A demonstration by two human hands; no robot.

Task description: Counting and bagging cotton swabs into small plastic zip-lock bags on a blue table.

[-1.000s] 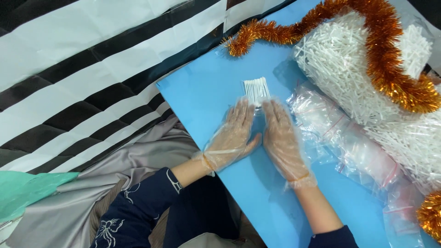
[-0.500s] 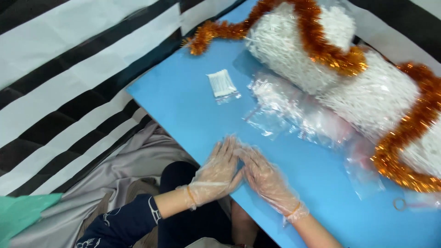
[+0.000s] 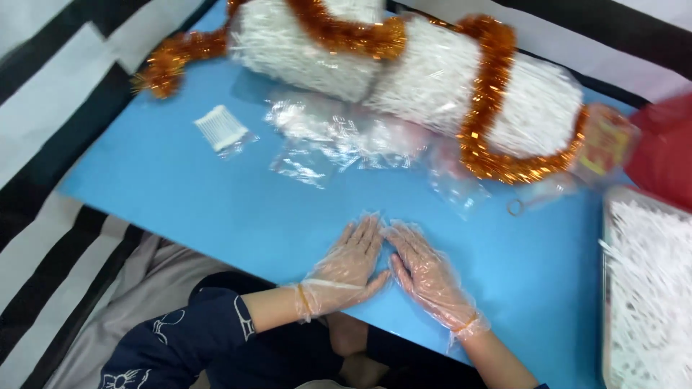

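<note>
My left hand [image 3: 346,270] and my right hand [image 3: 427,277] lie flat, palms down, side by side on the blue table [image 3: 216,209] near its front edge. Both wear thin clear plastic gloves, and the fingers are spread with nothing in them. A small clear bag filled with white cotton swabs [image 3: 221,128] lies by itself at the far left of the table, well away from both hands. A loose heap of empty clear zip bags [image 3: 339,137] lies beyond the hands, toward the middle of the table.
Big clear bags of white cotton swabs [image 3: 425,79] line the back, draped with orange tinsel [image 3: 483,108]. A tray of swabs [image 3: 649,288] sits at the right edge, a red object [image 3: 667,151] behind it. A small ring [image 3: 515,207] lies on the table. Black-and-white striped sheeting [image 3: 50,108] lies to the left.
My hands left the filled swab bag and drew back to the table's front edge, resting flat. The view swung right, bringing the tray of swabs and the red object into sight.
</note>
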